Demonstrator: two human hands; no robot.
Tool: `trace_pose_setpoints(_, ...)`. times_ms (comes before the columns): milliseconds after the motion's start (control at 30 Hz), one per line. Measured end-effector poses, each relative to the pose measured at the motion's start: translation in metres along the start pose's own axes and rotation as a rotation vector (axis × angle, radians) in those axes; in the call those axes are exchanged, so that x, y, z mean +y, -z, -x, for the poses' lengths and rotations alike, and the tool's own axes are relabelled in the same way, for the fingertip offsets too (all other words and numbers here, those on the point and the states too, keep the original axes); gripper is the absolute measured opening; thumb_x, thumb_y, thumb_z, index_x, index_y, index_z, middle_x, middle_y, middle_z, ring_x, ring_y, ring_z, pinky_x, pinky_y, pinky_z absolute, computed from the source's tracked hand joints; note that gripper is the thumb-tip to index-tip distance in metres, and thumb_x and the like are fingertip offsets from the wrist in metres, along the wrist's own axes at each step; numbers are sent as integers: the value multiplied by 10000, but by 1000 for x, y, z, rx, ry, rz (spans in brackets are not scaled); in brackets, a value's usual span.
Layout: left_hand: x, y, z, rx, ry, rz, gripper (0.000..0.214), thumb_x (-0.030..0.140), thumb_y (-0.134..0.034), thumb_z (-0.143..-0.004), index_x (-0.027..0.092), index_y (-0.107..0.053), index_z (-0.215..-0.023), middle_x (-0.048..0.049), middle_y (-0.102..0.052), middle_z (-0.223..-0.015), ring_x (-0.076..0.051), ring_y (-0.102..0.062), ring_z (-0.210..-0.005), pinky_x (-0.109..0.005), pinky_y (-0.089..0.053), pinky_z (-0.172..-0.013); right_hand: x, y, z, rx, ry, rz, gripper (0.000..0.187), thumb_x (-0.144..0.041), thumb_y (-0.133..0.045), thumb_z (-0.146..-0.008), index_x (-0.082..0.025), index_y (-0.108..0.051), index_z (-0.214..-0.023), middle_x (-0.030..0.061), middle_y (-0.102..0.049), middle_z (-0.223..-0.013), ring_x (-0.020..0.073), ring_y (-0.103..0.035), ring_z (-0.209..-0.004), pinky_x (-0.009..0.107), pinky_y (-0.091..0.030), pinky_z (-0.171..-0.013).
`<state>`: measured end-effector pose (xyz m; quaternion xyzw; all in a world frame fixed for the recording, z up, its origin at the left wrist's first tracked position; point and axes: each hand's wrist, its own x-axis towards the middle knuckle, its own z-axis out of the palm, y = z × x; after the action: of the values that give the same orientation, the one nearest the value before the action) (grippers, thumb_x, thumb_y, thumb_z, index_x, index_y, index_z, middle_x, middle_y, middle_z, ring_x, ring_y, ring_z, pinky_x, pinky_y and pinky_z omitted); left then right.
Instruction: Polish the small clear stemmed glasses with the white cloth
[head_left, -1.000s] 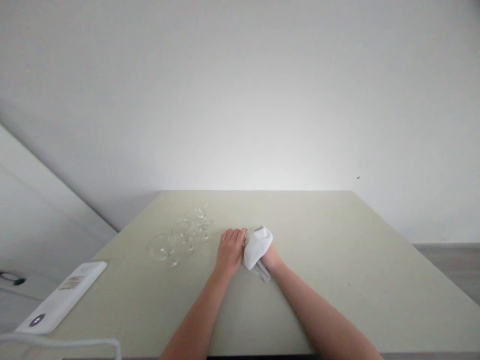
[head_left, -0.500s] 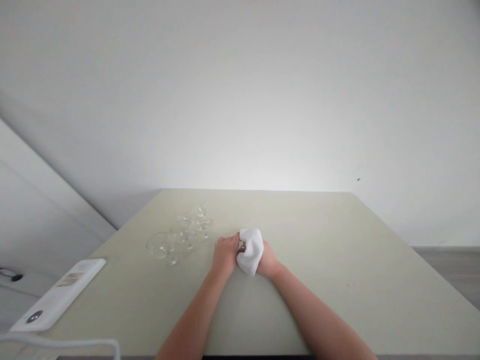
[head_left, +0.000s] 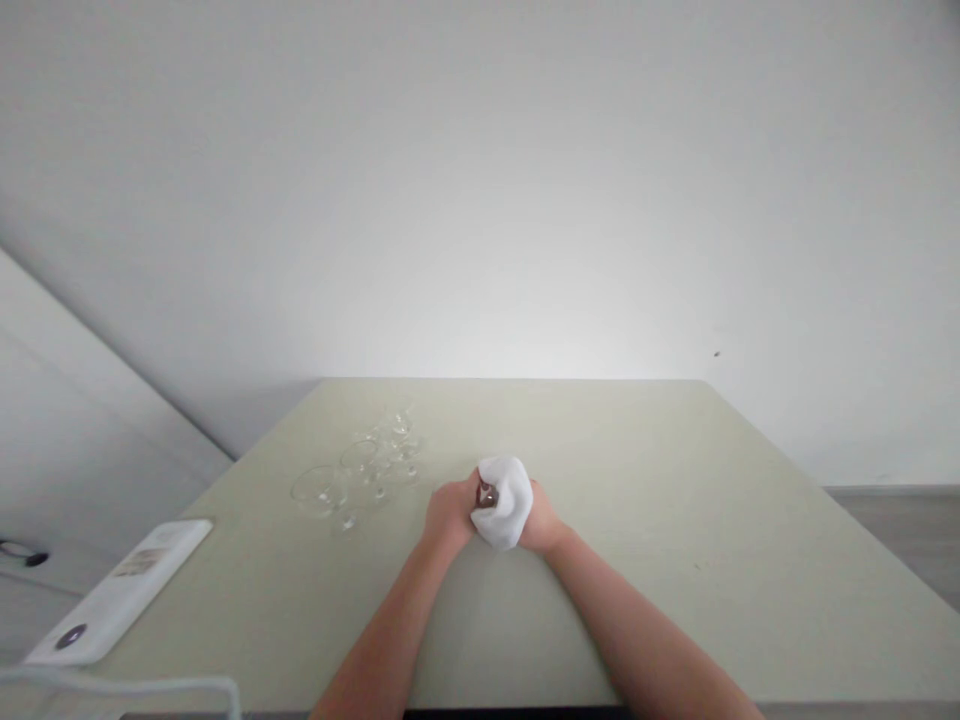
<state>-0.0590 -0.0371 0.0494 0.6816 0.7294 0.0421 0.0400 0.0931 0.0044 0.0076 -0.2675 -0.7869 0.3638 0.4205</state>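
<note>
Over the middle of the table, both of my hands are closed together. Fingers of my left hand (head_left: 451,508) wrap round what looks like a glass (head_left: 487,495); only a small shiny, see-through part of it shows beside the cloth, with brownish tones in it. My right hand (head_left: 541,518) grips a bunched white cloth (head_left: 510,505), which is folded about the glass and hides most of it. The right fingers are behind the cloth. To the left of my hands stand several clear stemmed glasses (head_left: 360,455), grouped close together.
The pale green table (head_left: 637,480) reaches back to a white wall (head_left: 525,200). A white flat box (head_left: 127,590) lies at its left edge. A white bent rod or cable (head_left: 150,686) crosses the near left corner. A white cabinet door (head_left: 75,400) stands at the left.
The cloth and my right hand have shifted slightly to the right and turned a little about the glass. More of the glass shows. My left hand stays nearly in place.
</note>
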Motion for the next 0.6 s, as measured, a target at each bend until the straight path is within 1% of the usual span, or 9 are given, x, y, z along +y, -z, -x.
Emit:
trace_pose_setpoints(67,-4,2,-1,-68,-33,40,225,287,-536,-845,197,-614,-1036,-91,-713,-878,-226,-675,-824,-277,-427,-666,0,1,3,-56,68,81,235,-364,-694,-631,-211,-676,-808,108,-690,-888,323,-631,-897,461,-485,-904)
trace_pose_setpoints(133,-5,3,-1,-41,-78,57,184,257,-557,-825,183,-628,-978,-99,-711,-905,-222,-668,-853,-279,-436,-698,1,-2,5,-45,80,123,200,-353,-694,-644,-218,-675,-790,105,-685,-884,321,-632,-894,455,-487,-905)
trace_pose_setpoints(200,-5,2,-1,94,-113,50,185,255,-532,-855,175,-620,-996,-101,-701,-909,-225,-652,-878,-303,-445,-765,2,-8,4,21,24,83,186,-351,-683,-683,-223,-665,-817,90,-685,-882,307,-636,-899,438,-486,-923)
trace_pose_setpoints(300,0,-1,0,348,-194,2,235,227,-465,-903,181,-582,-1102,-107,-677,-955,-243,-614,-951,-359,-431,-864,2,-18,0,178,-117,-116,186,-368,-598,-787,-211,-631,-881,89,-689,-895,281,-646,-889,432,-490,-934)
trace_pose_setpoints(367,3,-2,0,414,-235,-38,249,185,-448,-903,195,-566,-1123,-109,-665,-985,-244,-599,-976,-369,-425,-882,2,-22,-3,243,-155,-201,209,-374,-520,-842,-206,-612,-923,110,-692,-960,276,-648,-912,444,-497,-931)
trace_pose_setpoints(400,4,-2,1,406,-233,-55,240,173,-444,-901,198,-567,-1106,-108,-665,-978,-242,-600,-971,-367,-425,-877,1,-23,-3,246,-153,-215,223,-379,-498,-855,-207,-609,-942,116,-692,-994,275,-648,-928,449,-499,-930)
trace_pose_setpoints(467,4,-1,0,321,-185,-71,203,175,-440,-902,203,-575,-1051,-97,-674,-914,-237,-620,-923,-359,-432,-844,0,-22,-1,232,-143,-230,245,-399,-529,-842,-213,-612,-978,114,-691,-1028,271,-652,-942,448,-499,-936)
trace_pose_setpoints(533,0,0,-1,175,-100,-46,198,213,-440,-905,208,-574,-1051,-81,-686,-842,-233,-647,-851,-342,-443,-776,-1,-19,2,176,-113,-174,273,-407,-606,-790,-214,-631,-981,106,-697,-1008,275,-659,-930,445,-502,-931)
trace_pose_setpoints(600,-5,2,-2,15,-64,20,216,272,-480,-886,210,-581,-1065,-77,-701,-834,-228,-668,-808,-310,-445,-700,-1,-14,7,80,-52,-57,256,-383,-670,-714,-213,-667,-905,100,-706,-955,293,-660,-913,443,-509,-907)
